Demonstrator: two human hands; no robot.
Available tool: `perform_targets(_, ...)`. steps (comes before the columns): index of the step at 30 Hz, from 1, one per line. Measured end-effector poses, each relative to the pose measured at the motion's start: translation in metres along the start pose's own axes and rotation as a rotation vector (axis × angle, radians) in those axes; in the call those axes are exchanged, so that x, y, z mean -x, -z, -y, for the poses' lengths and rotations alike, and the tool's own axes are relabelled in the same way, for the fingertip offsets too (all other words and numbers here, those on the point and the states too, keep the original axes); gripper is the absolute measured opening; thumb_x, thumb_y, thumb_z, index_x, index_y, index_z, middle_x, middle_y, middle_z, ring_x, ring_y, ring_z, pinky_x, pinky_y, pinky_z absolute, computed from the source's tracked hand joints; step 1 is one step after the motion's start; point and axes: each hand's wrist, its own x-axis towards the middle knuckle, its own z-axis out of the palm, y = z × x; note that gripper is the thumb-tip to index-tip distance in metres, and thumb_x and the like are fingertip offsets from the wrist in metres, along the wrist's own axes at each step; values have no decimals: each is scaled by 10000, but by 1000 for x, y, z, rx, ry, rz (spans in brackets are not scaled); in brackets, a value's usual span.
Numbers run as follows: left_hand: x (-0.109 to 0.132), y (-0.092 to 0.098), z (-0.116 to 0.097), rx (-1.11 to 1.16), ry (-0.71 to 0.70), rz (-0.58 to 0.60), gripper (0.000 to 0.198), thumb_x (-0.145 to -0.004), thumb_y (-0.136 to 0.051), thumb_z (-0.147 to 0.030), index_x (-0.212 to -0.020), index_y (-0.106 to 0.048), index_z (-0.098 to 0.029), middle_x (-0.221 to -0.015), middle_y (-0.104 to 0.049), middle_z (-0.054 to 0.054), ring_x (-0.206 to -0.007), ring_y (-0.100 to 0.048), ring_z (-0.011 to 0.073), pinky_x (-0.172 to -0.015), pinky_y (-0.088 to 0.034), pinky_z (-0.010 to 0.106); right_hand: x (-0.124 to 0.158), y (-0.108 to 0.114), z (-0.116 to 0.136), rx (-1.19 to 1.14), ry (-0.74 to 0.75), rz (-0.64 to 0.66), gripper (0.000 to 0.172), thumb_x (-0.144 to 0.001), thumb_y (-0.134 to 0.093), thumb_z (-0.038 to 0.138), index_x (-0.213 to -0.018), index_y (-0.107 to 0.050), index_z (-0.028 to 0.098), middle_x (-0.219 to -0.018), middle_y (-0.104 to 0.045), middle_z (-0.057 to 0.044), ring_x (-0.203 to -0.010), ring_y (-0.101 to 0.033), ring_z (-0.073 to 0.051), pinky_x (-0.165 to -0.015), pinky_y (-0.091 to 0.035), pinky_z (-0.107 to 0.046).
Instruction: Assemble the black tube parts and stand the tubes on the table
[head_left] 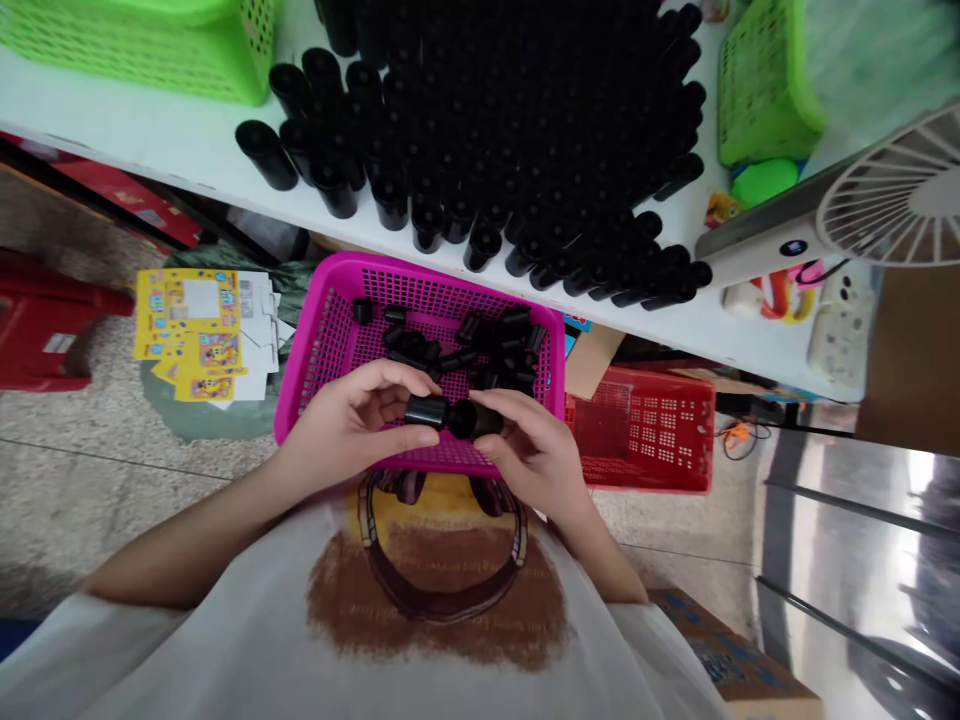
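Note:
My left hand (pixel 360 420) grips a short, glossy black cylinder (pixel 427 411) between thumb and fingers. Facing it, my right hand (pixel 536 445) is closed around another black cylindrical piece (pixel 480 421), whose dark round end points left. The two pieces meet or nearly meet end to end; I cannot tell whether they are joined. Both hands are above the near side of a magenta plastic basket (pixel 307 345). Inside the basket lie several loose small black cylindrical pieces (pixel 516 345), partly hidden by my hands.
Many black cylinders (pixel 480 150) stand packed on the white table (pixel 150 125) ahead. Green baskets (pixel 232 50) are at its back corners. A handheld fan (pixel 780 235) lies on the right. Below are a red crate (pixel 652 430), yellow printed cards (pixel 187 325) and a red stool (pixel 52 320).

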Motion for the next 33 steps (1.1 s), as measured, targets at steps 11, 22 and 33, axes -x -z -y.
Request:
perform_targets(11, 1, 5, 5, -83, 28, -27, 431, -733, -934, -450, -1026, -737, -204, -1070, -824, 85, -997, -788, 249, -940, -648, 374, 0, 0, 2, 158, 102, 25, 367, -1029, -662, 331, -1395, -661, 316, -1249, -766, -67, -1153, -761, -214, -1004, -657, -366)
perform_targets(22, -7, -4, -7, -723, 14, 423, 794, -1005, -509, -633, -1648, -397, -180, -1743, -326, 166, -1606, -360, 340, -1265, -398, 459, -3, -6, -9, 246, 63, 29, 388, -1036, -589, 258, -1419, -631, 296, -1289, -715, -88, -1212, -718, -215, -1062, -622, -388)
perform_targets(33, -100, -4, -21, -1213, -102, 404, 592, -1003, -540, -447, -1556, -530, -237, -1495, -650, 126, -1355, -615, 365, -1156, -479, 511, -24, 120, -134, 542, -339, -1041, 459, -848, -755, 556, -1063, -495, 245, -927, -699, -65, -769, -692, -223, -775, -608, -419)
